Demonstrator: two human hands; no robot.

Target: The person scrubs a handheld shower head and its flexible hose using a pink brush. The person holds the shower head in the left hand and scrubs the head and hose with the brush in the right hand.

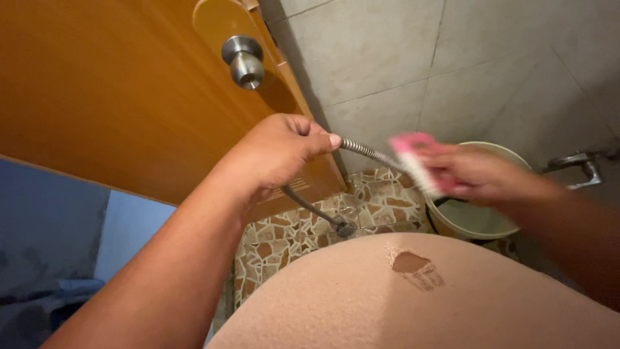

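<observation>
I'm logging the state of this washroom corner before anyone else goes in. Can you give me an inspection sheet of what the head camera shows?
Surface: floor of irregular brown and cream stone pieces, looks wet.
Job's things: flexible metal hose, pinched at one end, looping down to the floor; pink brush, blurred.
Clutter: pale bucket against the wall.
Grippers: left hand closed on the hose; right hand closed on the brush, over the bucket.
Cables: nothing seen apart from the hose.
Surroundings: orange wooden door with round metal knob; grey tiled wall; metal tap fitting at right.
</observation>
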